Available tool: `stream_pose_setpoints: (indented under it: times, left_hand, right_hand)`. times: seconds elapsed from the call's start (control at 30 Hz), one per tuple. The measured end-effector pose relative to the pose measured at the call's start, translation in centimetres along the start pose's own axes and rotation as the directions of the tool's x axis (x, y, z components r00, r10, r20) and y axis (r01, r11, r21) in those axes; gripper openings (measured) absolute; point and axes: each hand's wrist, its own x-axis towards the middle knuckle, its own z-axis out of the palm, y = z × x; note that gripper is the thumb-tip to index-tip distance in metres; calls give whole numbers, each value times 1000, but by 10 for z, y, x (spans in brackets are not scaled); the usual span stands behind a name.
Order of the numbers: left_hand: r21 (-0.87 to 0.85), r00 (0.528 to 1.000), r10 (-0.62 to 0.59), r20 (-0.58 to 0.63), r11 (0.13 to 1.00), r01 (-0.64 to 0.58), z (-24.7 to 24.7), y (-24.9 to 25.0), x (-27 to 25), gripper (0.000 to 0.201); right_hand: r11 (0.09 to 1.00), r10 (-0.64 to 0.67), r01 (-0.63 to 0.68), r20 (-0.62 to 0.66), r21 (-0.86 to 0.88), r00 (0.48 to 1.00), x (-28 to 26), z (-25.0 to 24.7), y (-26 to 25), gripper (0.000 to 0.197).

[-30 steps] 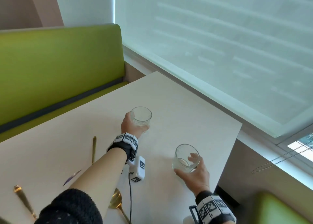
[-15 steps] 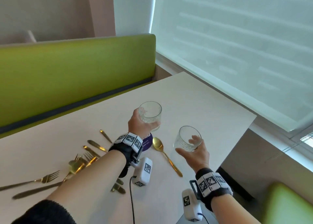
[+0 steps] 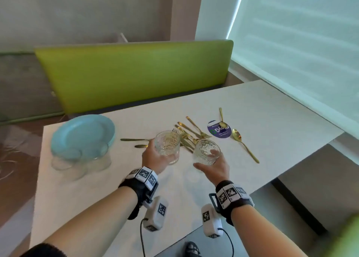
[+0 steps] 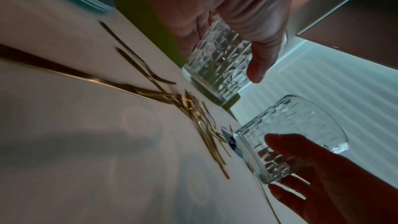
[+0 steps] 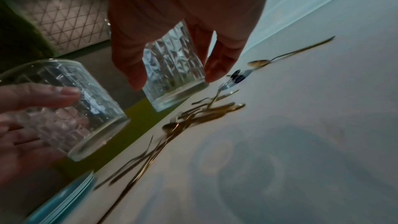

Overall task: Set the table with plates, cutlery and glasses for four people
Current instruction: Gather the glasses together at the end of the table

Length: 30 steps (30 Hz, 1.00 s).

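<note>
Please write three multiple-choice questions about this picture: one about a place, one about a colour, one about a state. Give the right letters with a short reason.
1. Where do the plates stand?
A. left end of the table
B. on the bench
C. beside the window

2. What colour is the cutlery?
A. silver
B. gold
C. black

3. What is in the left hand?
A. a fork
B. nothing
C. a glass

Answers: 1 A, the blue stack is far left on the table. 2 B, every piece shines gold. 3 C, the fingers wrap a glass.
</note>
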Motion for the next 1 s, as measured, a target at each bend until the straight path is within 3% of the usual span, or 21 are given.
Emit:
stream_pose_setpoints:
  times: [0.4, 0.8, 1.0]
  left_hand:
    - [-33, 959, -185, -216, 983, 182, -110, -85, -42, 87]
    - [-19, 899, -288, -329, 954, 299, -174, -136, -53, 89]
    - [-28, 903, -275, -331, 959, 282, -185, -147, -49, 91]
  right_hand:
    - [973, -85, 155, 355, -173, 931, -68, 105, -35, 74]
    - [941, -110, 252, 502, -226, 858, -101, 187, -50, 79]
    - [937, -130, 274, 511, -218, 850, -105, 211, -54, 80]
